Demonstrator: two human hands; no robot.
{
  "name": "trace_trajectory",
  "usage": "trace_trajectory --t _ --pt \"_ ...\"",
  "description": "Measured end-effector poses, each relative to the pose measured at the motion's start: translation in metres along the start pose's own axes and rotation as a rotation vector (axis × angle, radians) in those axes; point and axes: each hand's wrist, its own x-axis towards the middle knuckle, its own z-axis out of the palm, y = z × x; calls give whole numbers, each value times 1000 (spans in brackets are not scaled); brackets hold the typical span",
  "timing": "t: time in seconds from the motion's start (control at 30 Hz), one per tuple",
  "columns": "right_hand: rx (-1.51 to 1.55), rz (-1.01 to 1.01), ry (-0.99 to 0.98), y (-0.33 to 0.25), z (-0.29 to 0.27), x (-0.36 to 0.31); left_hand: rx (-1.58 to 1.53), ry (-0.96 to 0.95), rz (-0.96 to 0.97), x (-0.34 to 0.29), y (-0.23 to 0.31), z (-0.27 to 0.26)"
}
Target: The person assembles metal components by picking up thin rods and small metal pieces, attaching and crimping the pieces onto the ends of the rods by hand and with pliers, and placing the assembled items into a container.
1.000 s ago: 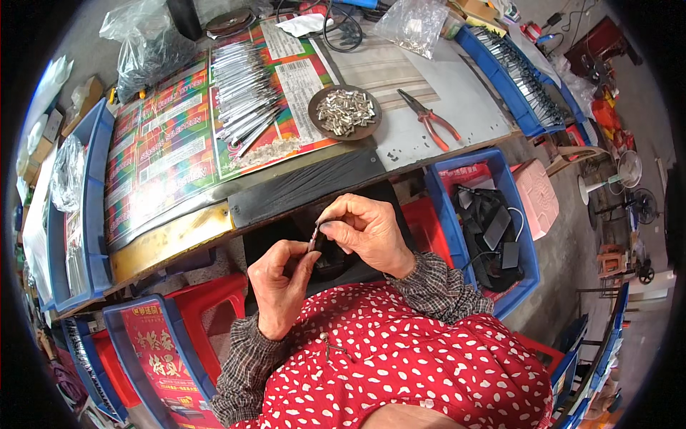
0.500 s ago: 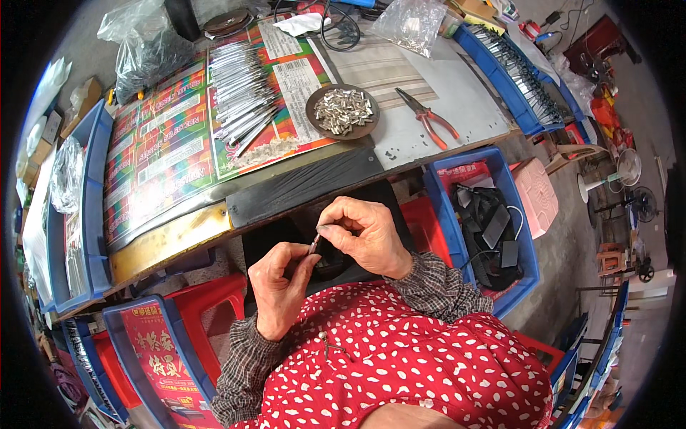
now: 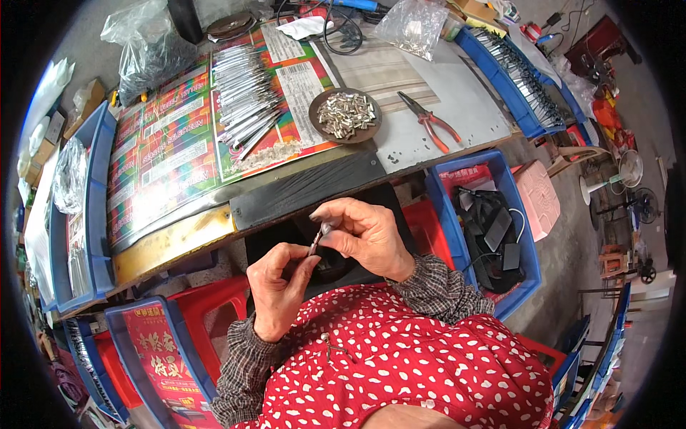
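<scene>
- Two hands meet just below the table edge, over the lap of a person in a red dotted top.
- One blue tray [image 3: 96, 179] stands at the far left of the table [image 3: 457, 107], with clear bags in it.
- One bundle of thin metal strips [image 3: 243, 107] lies on a bright printed sheet [image 3: 164, 154]; too many strips to count.
- The left hand [image 3: 280, 286] is curled nearly closed, thumb and forefinger pinched on the lower end of a thin metal strip [image 3: 314, 243].
- That strip slants up and to the right between the two hands, in front of the dark band on the table edge.
- The right hand [image 3: 364, 236] is bent over the strip's upper end, thumb and fingertips drawn together on a small metal piece there; whether it is one piece or more, I cannot tell.
- One round brown dish [image 3: 346, 116] holds a heap of small metal clips, uncountable.
- One pair of red-handled pliers [image 3: 429, 121] lies to the right of the dish, well apart from the hands.
- One blue crate [image 3: 522, 236] sits on the floor at the right, with black gear inside.
</scene>
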Motion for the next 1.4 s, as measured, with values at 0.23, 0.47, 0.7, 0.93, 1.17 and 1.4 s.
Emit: trace_trajectory --t 0.23,0.47,0.7,0.93,1.17,1.4 --pt "25 20 -219 6 -5 0 -129 -76 -39 -1 -2 1" --pt "-71 -211 -72 21 6 -5 25 -34 92 -1 -1 2" --pt "-144 -107 -91 3 -2 4 223 92 217 8 9 -3" --pt "-986 -544 228 -3 -56 58 273 155 168 25 11 -27" --pt "-1199 -530 244 4 -69 77 394 226 205 52 3 -45" --pt "-1282 -506 180 4 -66 84 456 217 235 93 -14 -54"
